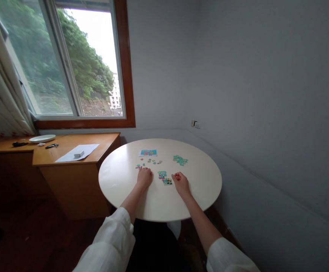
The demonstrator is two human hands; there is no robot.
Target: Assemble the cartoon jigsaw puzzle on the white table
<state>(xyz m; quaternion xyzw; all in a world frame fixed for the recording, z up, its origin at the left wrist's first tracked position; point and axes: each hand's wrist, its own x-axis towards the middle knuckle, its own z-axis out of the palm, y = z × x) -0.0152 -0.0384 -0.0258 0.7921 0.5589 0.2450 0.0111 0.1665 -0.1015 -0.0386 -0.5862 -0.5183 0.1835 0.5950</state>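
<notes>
My left hand (pixel 144 177) rests low over the table with its fingers bent down and the thumb apart. Its fingertips are beside a few loose jigsaw pieces (pixel 138 166); whether they touch one is hard to see. A partly joined jigsaw section (pixel 162 175) lies between my hands, teal at the top with a darker picture strip (pixel 167 181) at its lower right. Just right of that strip, my right hand (pixel 181 183) is closed in a pinch, and anything between its fingertips is too small to make out.
Behind my left hand lie more scattered pieces (pixel 150 161) and a picture card (pixel 148 153). A teal heap of pieces (pixel 180 160) sits at the right on the round white table (pixel 119 181). A wooden desk (pixel 107 142) stands left, bearing paper (pixel 87 150), a small box (pixel 79 154) and a plate (pixel 42 138).
</notes>
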